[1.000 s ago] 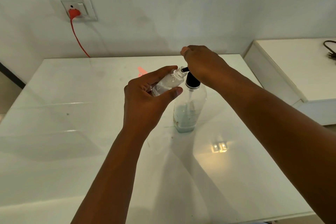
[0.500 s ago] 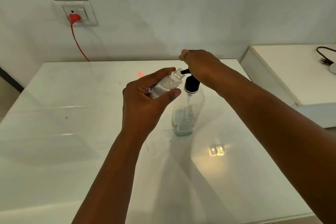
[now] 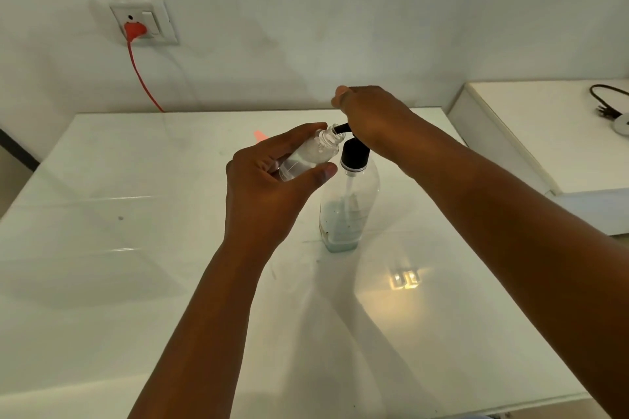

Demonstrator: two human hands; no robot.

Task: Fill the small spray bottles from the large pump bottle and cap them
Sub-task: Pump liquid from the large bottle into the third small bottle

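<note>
My left hand (image 3: 269,187) holds a small clear spray bottle (image 3: 311,155), uncapped and tilted, its open neck right at the black nozzle of the pump. The large clear pump bottle (image 3: 350,207) stands upright on the white table (image 3: 136,248), with a little pale liquid in its bottom. My right hand (image 3: 371,116) rests on top of the black pump head and covers most of it. No cap for the small bottle is visible.
A red cable (image 3: 143,78) runs from a wall socket (image 3: 136,24) down behind the table. A lower white surface (image 3: 544,133) at the right carries a black cord (image 3: 609,99). A bright light patch (image 3: 405,279) lies on the table near the pump bottle.
Both hands and bottles keep the same pose; the small bottle's neck stays at the nozzle. The view has shifted slightly, so the scene sits lower in frame.
</note>
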